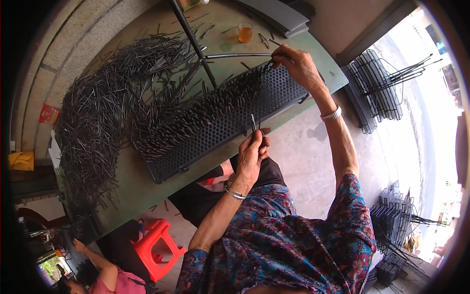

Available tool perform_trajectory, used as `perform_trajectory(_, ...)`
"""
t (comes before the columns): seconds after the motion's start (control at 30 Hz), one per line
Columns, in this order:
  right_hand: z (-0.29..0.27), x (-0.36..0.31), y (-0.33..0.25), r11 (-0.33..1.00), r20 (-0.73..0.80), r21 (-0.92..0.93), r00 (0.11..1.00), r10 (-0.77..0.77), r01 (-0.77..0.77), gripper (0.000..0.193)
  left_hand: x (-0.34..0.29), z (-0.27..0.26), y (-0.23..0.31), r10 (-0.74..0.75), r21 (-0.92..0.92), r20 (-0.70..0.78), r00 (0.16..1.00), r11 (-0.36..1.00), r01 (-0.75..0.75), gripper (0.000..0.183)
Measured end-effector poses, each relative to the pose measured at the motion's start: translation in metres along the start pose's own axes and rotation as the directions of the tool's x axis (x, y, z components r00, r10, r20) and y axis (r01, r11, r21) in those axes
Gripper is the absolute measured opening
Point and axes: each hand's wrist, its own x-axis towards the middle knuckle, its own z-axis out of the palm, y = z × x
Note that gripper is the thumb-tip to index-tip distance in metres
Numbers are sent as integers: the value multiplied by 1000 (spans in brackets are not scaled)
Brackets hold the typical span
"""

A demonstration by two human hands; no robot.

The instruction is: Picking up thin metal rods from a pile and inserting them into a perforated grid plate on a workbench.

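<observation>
A long black board full of round holes (215, 147) lies slanted across the green table. Thin dark sticks (196, 115) stand upright in its holes, packed along the far side. Over the far right end of the board, my right hand (296, 63) is closed in a pinch. Whatever lies between its fingertips is too small and dark to name. My left hand (252, 154), just in front of the board's near edge, is closed around a few thin dark sticks (253, 123), their ends poking up past the thumb.
A big heap of loose dark sticks (93, 122) covers the table's left side. A black pole (193, 41) rises behind the board. A glass of amber liquid (245, 33) stands farther back. Wire racks (377, 83) are at the right, a red stool (157, 247) and another person (115, 279) lower left.
</observation>
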Motion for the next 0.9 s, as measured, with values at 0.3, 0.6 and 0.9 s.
perform_trajectory(0.3,-2,2,2,1000,-2,-12,1000,4,-4,9,-2,1,1,-15,22,43,999,1000,14,33)
perform_trajectory(0.6,11,-2,23,949,68,-248,981,-184,196,11,-1,1,-1,4,27,62,998,1000,-6,35)
perform_trajectory(0.9,20,-6,16,861,-47,-459,961,-271,220,17,-1,13,5,36,46,80,996,998,-40,37)
